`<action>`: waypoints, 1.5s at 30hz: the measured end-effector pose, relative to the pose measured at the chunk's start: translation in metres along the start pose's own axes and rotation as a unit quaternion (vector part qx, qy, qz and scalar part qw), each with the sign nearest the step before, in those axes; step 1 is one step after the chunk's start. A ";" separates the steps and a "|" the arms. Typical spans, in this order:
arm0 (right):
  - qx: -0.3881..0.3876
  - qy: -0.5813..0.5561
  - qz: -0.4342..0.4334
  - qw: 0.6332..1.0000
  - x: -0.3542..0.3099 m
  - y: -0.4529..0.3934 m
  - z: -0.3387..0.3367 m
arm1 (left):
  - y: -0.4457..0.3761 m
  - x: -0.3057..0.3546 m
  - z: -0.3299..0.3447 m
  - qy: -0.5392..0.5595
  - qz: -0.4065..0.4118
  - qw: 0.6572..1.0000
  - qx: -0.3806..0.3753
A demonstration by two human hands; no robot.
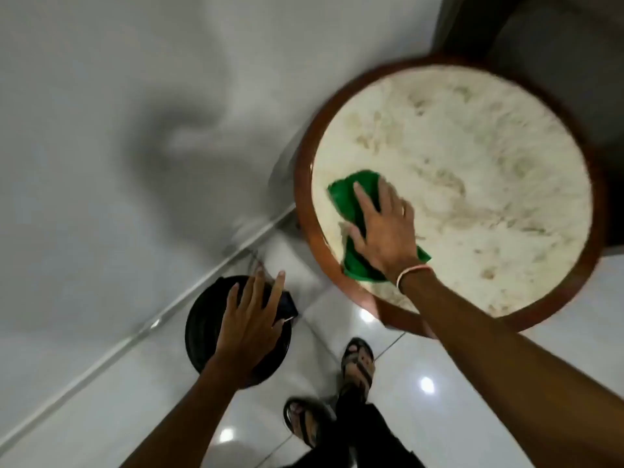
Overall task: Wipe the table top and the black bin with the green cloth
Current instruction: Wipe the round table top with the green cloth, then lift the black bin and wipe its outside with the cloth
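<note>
A round table has a mottled cream top inside a brown wooden rim. The green cloth lies crumpled on the top near its left edge. My right hand presses flat on the cloth, fingers spread and pointing away from me. The black bin stands on the floor by the wall, left of the table and lower. My left hand hovers over the bin's top, holding a flat dark object that looks like a phone between thumb and fingers. The hand hides much of the bin's top.
A pale grey wall meets the glossy white tiled floor along a diagonal line beside the bin. My two sandalled feet stand between bin and table. Something dark stands behind the table at the top right.
</note>
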State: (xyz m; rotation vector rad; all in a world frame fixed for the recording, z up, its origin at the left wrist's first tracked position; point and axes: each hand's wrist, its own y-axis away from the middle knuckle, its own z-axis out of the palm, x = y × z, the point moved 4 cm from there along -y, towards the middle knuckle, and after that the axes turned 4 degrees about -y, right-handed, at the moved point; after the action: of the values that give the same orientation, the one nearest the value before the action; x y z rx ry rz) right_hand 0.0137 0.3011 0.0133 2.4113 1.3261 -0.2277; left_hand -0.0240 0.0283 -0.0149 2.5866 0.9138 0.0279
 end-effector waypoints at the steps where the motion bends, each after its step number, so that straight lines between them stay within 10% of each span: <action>1: 0.017 -0.009 0.004 1.000 0.002 -0.013 0.005 | -0.011 -0.002 0.019 -0.001 0.004 0.999 -0.034; 8: 0.115 -0.147 -0.014 0.982 0.016 -0.023 0.047 | -0.061 -0.009 0.128 0.060 0.069 0.990 -0.111; 18: 0.250 -0.247 -0.112 0.929 -0.046 0.043 0.051 | -0.048 -0.073 0.185 0.079 0.103 0.991 -0.033; 26: 0.071 -0.339 0.035 0.938 -0.131 0.097 0.224 | -0.009 -0.146 0.213 0.090 0.118 0.989 -0.023; 32: 0.109 -0.330 0.101 0.932 -0.117 0.088 0.282 | -0.020 -0.118 0.209 0.102 0.140 0.985 -0.010; 38: 0.003 -0.244 -0.047 0.969 -0.110 0.099 0.331 | -0.068 -0.101 0.214 0.110 0.168 0.978 -0.056; 45: 0.074 -0.294 -0.104 0.947 -0.085 0.103 0.377 | -0.086 -0.103 0.230 0.082 0.235 0.964 -0.090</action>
State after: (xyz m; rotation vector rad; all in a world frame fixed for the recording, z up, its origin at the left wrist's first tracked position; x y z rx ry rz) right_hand 0.0685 0.0342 -0.2794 2.0569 1.2934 -1.0463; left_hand -0.1227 -0.0561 -0.2477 2.5912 0.3082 0.4414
